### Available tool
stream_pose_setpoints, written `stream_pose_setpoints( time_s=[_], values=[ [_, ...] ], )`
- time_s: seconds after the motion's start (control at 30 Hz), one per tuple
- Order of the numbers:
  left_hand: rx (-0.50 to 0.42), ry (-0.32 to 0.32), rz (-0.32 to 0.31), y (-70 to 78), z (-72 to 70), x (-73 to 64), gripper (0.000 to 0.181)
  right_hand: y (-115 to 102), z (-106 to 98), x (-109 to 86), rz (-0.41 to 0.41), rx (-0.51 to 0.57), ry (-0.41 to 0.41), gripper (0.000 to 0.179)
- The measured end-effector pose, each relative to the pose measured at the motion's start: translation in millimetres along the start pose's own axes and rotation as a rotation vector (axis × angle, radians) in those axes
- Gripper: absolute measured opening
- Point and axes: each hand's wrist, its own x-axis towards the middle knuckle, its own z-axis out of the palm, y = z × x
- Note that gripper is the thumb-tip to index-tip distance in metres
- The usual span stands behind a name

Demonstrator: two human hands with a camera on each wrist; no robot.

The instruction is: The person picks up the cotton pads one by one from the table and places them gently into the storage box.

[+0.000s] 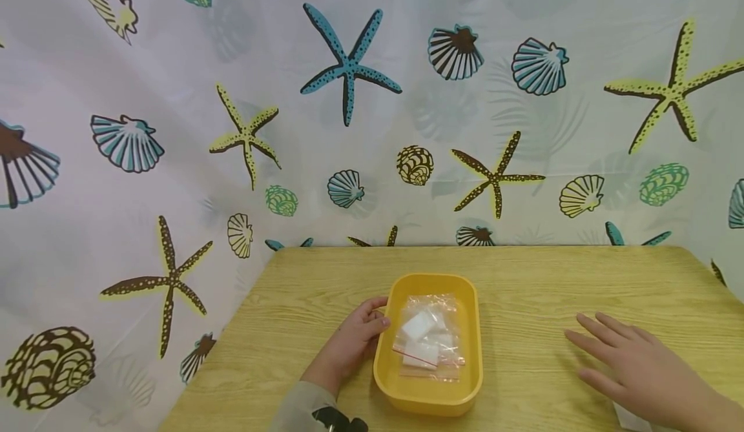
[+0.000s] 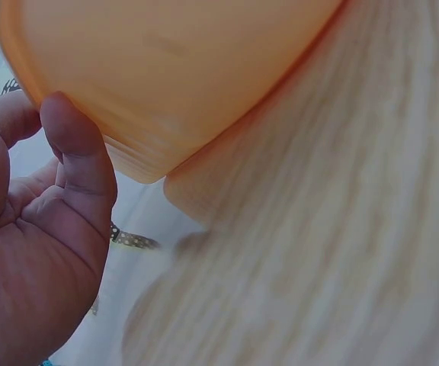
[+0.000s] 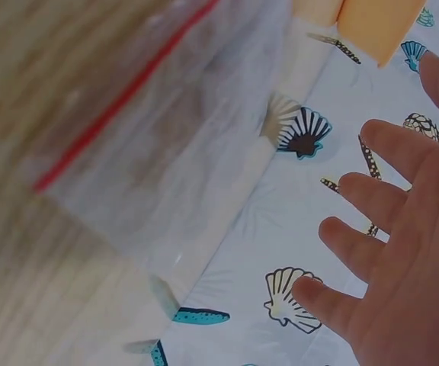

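Observation:
A yellow plastic tray (image 1: 478, 348) stands on the table, with several small clear zip bags (image 1: 430, 341) lying overlapped inside it. White flat pieces show through the bags, and one has a red seal line. My left hand (image 1: 354, 341) holds the tray's left side, its thumb and finger at the rim; the left wrist view shows that hand (image 2: 44, 221) against the tray wall (image 2: 166, 69). To the right, my right hand (image 1: 639, 367) is spread above the table, holding nothing. A red-striped zip bag (image 3: 158, 145) lies near it in the right wrist view.
The wood-grain table (image 1: 535, 290) ends at a white curtain (image 1: 383, 180) printed with starfish and shells, which hangs behind it and along the left. A white item (image 1: 630, 419) shows partly under my right hand at the front right.

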Motion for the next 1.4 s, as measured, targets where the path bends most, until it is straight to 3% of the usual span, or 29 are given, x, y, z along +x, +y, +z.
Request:
stream_pose_setpoints(
  time_s=[0.17,0.33,0.57,0.7,0.97,1.2,1.4],
  values=[
    [0.013,0.003,-0.002,-0.2,0.2,0.5,0.055,8,3,-11.6,-0.007,-0.002,-0.015,0.056],
    [0.023,0.012,-0.009,-0.4,0.5,0.5,0.056,16,6,-21.6,0.023,0.026,-0.091,0.06],
    [0.042,0.04,-0.022,-0.2,1.3,-0.1,0.055,27,10,-29.3,0.099,0.166,-0.292,0.072],
    [0.044,0.048,-0.024,-0.3,1.9,-1.2,0.053,33,14,-32.7,0.1,0.21,-0.35,0.074],
    [0.062,0.054,-0.02,-0.3,1.9,-1.3,0.054,36,20,-41.9,0.095,0.219,-0.349,0.071],
    [0.062,0.051,-0.023,0.1,2.3,-0.8,0.054,44,25,-44.6,0.163,0.233,-0.412,0.075],
    [0.042,0.029,-0.02,-0.7,1.2,1.4,0.056,54,37,-54.5,0.197,0.189,-0.395,0.074]
  ],
)
